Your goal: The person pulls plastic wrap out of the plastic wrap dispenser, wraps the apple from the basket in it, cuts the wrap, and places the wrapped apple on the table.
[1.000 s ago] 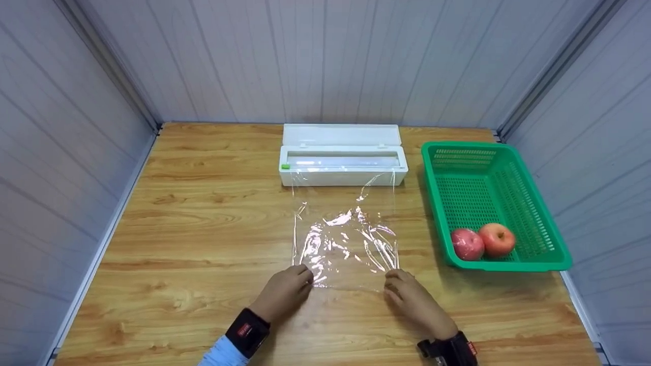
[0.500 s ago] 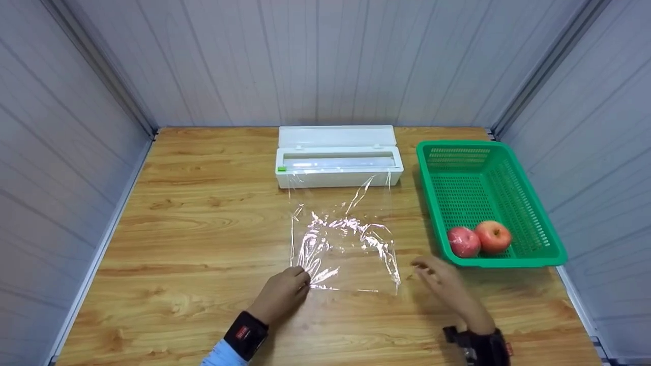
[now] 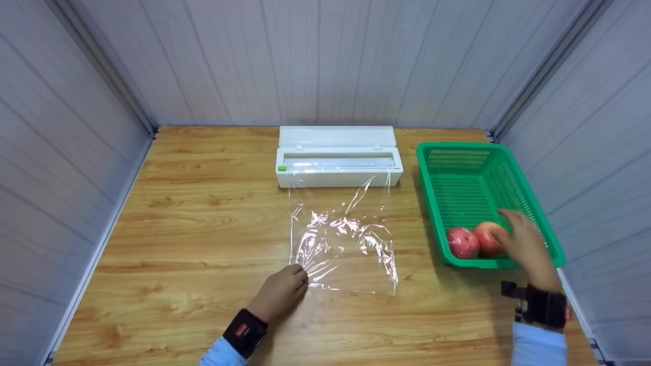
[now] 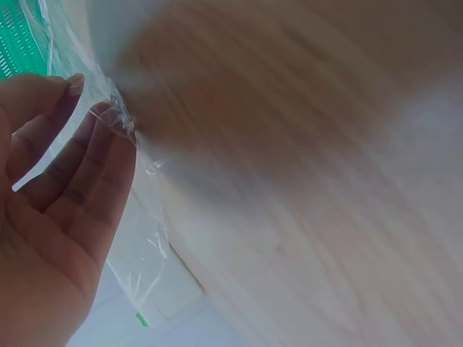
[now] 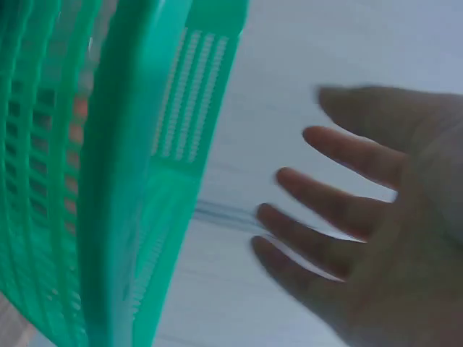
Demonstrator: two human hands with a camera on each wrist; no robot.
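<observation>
A clear sheet of plastic wrap stretches from a white dispenser box toward the near side of the table. My left hand holds its near left corner; in the left wrist view, crinkled wrap gathers at the fingertips. Two red apples lie in the near left corner of a green basket. Above the basket, my right hand is spread and overlaps the right apple in the head view. Its fingers are apart with nothing between them in the right wrist view. The left apple looks shiny.
The dispenser's lid is raised at the back, and a green slider sits at its left end. Light panel walls enclose the wooden table at the back and both sides.
My right hand has let go of the wrap's right corner and moved right, over the basket. That corner now lies loose on the table. My left hand stays at its corner.
</observation>
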